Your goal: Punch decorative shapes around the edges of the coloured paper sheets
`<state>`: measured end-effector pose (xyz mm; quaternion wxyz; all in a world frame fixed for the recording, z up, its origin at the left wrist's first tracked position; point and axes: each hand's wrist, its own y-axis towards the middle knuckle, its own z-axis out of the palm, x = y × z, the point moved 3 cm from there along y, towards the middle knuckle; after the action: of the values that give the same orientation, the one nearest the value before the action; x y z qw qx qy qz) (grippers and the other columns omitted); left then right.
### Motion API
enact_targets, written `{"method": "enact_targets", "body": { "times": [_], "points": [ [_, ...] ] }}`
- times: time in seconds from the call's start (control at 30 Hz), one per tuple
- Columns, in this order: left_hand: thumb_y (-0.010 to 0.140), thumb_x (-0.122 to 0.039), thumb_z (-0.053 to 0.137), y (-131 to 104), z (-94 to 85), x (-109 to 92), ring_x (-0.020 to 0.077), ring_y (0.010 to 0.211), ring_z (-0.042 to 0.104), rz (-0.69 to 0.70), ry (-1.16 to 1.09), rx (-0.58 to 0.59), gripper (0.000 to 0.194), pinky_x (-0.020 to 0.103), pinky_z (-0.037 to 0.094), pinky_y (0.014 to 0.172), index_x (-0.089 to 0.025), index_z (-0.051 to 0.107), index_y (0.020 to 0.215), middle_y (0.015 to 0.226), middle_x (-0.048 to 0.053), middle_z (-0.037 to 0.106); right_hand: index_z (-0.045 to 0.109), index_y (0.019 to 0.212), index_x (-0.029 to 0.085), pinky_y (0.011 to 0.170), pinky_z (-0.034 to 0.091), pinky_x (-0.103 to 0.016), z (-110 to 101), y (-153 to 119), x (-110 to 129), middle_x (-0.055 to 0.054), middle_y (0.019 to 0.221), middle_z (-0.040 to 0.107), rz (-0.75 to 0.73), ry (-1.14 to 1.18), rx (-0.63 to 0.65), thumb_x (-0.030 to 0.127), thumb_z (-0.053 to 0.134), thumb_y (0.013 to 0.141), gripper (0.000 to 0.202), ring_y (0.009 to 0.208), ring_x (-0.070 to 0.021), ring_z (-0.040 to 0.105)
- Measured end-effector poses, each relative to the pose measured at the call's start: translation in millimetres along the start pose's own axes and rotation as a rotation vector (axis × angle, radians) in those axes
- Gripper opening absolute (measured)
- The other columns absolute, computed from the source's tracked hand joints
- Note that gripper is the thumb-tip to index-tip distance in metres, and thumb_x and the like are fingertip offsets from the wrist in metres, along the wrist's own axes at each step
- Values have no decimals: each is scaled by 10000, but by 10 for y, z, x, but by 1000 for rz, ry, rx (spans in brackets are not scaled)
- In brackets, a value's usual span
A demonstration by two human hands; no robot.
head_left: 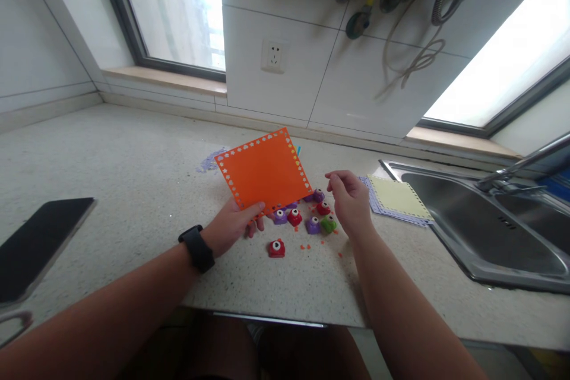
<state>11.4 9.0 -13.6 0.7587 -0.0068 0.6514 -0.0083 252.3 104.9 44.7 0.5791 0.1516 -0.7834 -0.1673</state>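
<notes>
Left hand [249,218] pinches the orange sheet [266,173] at its near edge, thumb on top. Sheet is tilted over the counter [146,190], mid-scene; long axis roughly left-right, right end angled slightly far. Right hand [350,199] sits just right of the sheet, apart from it, fingers curled; can't tell if the fingertips meet or hold anything.

Key relation: punches cluster at the sheet's near-right corner, between the hands. Green punch [328,224] is nearer the right hand; near red punch [276,248] is nearer the left.

Hidden: some purple punches partly under the sheet; blue bit [298,150] mostly behind it. Dark slab [40,243] cut off at left.
</notes>
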Motion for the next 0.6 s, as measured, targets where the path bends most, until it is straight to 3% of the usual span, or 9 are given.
{"method": "enact_targets", "body": {
  "times": [0.17, 0.33, 0.43, 0.53, 0.6],
  "points": [
    [865, -407, 651, -10, 25, -69, 113, 482, 542, 12, -50, -60, 262, 215, 381, 398, -147, 672, 839, 717, 52, 703, 686, 911, 181, 628, 451, -323, -90, 160, 127, -25, 713, 642, -23, -77, 56, 336, 592, 871, 186, 659, -173, 590],
    [858, -407, 655, -10, 23, -89, 120, 497, 557, 17, -76, -105, 263, 209, 365, 391, -149, 668, 813, 676, 37, 684, 707, 921, 199, 661, 449, -348, -147, 398, 267, -56, 807, 715, -114, -440, 316, 311, 598, 865, 166, 694, -191, 610],
    [863, -402, 645, -10, 25, -99, 106, 454, 511, 17, -73, -113, 275, 212, 359, 392, -141, 676, 784, 609, 19, 649, 720, 927, 197, 671, 438, -357, -185, 449, 128, -77, 846, 737, -145, -617, 332, 292, 586, 860, 177, 714, -204, 618],
    [847, -404, 659, -16, 30, -122, 112, 453, 505, 23, -82, -131, 273, 218, 359, 395, -140, 678, 777, 565, 8, 624, 720, 949, 189, 667, 446, -345, -253, 408, -114, -84, 868, 748, -55, -612, 248, 285, 554, 875, 205, 728, -207, 640],
    [844, -396, 664, -21, 29, -133, 115, 454, 504, 28, -96, -152, 260, 218, 353, 396, -141, 676, 791, 542, -3, 607, 722, 924, 195, 653, 432, -343, -276, 356, -222, -78, 842, 749, -64, -668, 286, 294, 563, 872, 194, 718, -211, 638]
  ]
}}
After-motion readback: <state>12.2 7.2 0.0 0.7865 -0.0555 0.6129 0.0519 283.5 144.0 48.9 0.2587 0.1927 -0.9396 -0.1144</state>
